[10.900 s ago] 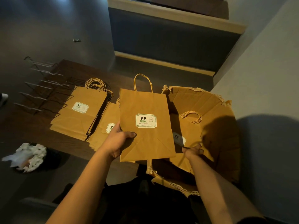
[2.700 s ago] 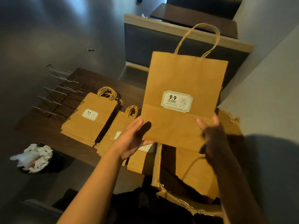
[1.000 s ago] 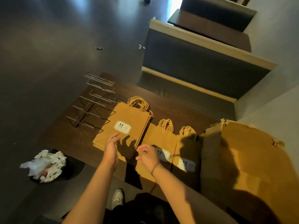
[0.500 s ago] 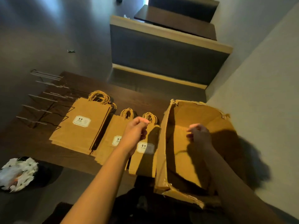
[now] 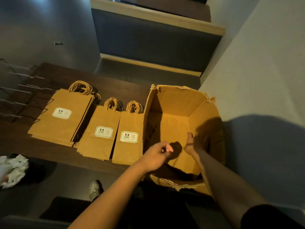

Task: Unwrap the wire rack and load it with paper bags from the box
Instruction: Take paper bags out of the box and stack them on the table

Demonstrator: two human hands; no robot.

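The brown cardboard box (image 5: 175, 103) stands open at the table's right end, and I see no bags inside it. Three stacks of flat paper bags with twisted handles lie on the dark table: a large stack (image 5: 62, 123), a middle stack (image 5: 99, 142) and a right stack (image 5: 127, 151) against the box. The bare wire rack (image 5: 21, 90) lies at the table's left end. My left hand (image 5: 156, 154) hovers at the box's near left wall, fingers curled on nothing. My right hand (image 5: 192, 144) is inside the box, thumb up, its fingers lost in shadow.
Crumpled white wrapping (image 5: 13, 169) lies on the floor at the left, by a dark bin. A padded bench (image 5: 153, 35) stands beyond the table and a wall (image 5: 255, 71) runs along the right. My shoe (image 5: 95, 189) shows below the table edge.
The bag I held up earlier now lies on the table as a third stack. In the last half second my left hand moved from above the bags to the box's near edge.
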